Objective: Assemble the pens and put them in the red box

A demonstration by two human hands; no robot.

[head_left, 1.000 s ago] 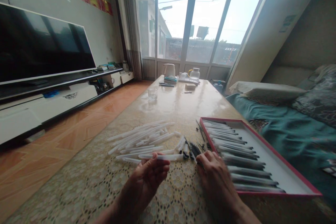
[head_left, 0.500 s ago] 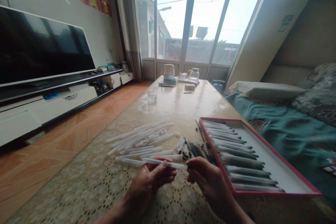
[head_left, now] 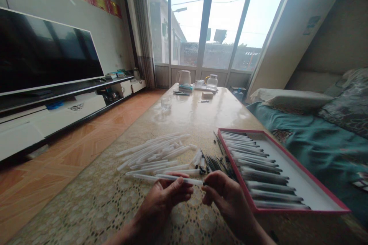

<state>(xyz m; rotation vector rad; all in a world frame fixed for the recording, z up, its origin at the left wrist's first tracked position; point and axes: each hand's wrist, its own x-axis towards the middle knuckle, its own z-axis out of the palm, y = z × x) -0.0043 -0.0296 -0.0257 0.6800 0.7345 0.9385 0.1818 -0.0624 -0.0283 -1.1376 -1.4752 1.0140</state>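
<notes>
A white translucent pen barrel (head_left: 194, 181) lies across my left hand (head_left: 162, 195), pinched between thumb and fingers, its right end sticking out. At that end my right hand (head_left: 225, 193) has thumb and forefinger closed on a small black pen plug (head_left: 204, 183), which touches the barrel's tip. Beyond my left hand is a pile of loose white barrels and caps (head_left: 155, 153). Thin black refills (head_left: 212, 162) and small black plugs (head_left: 202, 170) lie just beyond my right hand.
A red-rimmed shallow box (head_left: 324, 211) on the right holds a row of pens (head_left: 260, 159) with dark ends. Farther off on the patterned table stand a drinking glass (head_left: 166, 103), a glass pitcher (head_left: 212, 80) and a small box (head_left: 207, 94). A sofa (head_left: 290, 138) borders the right side.
My right fingers have shifted slightly, and the black plug now shows at the barrel's right end. My left hand keeps its hold on the barrel.
</notes>
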